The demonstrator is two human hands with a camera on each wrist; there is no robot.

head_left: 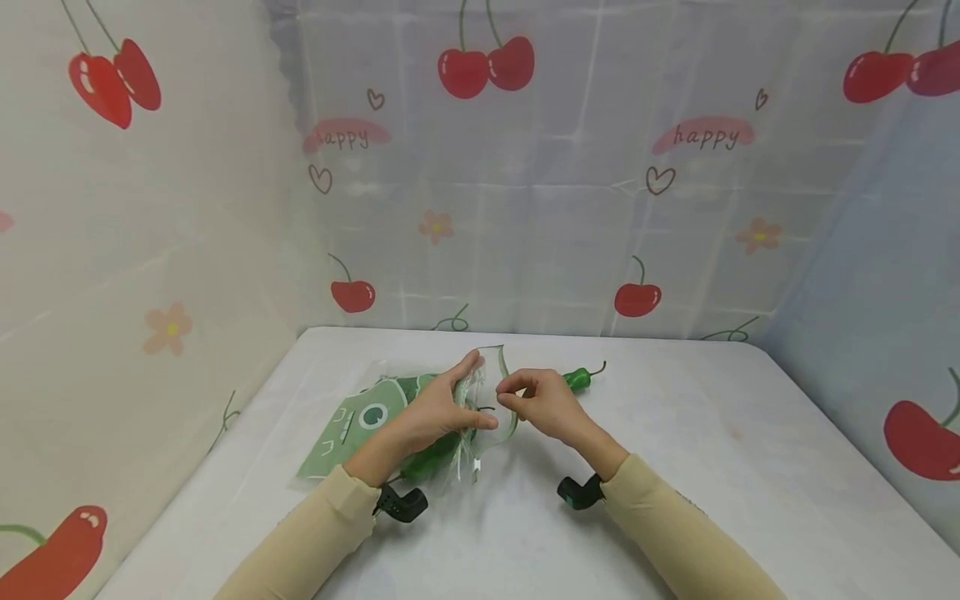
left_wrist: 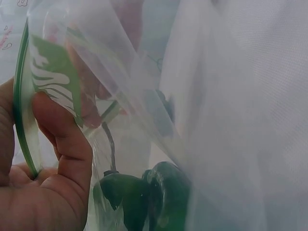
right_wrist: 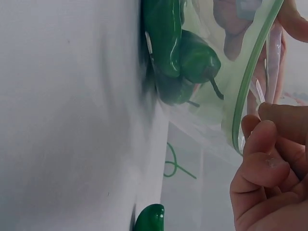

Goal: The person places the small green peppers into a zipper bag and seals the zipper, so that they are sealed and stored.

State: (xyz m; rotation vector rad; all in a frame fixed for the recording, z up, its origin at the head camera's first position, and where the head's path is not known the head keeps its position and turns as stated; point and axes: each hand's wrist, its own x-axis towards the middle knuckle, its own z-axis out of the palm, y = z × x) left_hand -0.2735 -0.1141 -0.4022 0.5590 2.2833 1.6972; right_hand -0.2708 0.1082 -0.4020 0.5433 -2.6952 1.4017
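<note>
A clear zip bag (head_left: 348, 442) with a green printed face lies on the table, its mouth raised and spread to the right. Inside it are several glossy green peppers (right_wrist: 163, 38), with dark stems showing through the film. My left hand (head_left: 435, 417) holds the bag near its mouth, thumb and fingers apart around the gathered film. At the mouth's green-edged rim (right_wrist: 250, 72), my right hand (head_left: 551, 404) pinches the film between thumb and forefinger. One loose green pepper (head_left: 578, 380) lies on the table behind the right hand, partly hidden by it.
The white table (head_left: 720, 467) reaches back to a hanging sheet (head_left: 525, 217) printed with cherries. Similar sheets close off the left and right sides. A black wrist device (head_left: 405, 505) sits under the left wrist, another (head_left: 580, 493) under the right.
</note>
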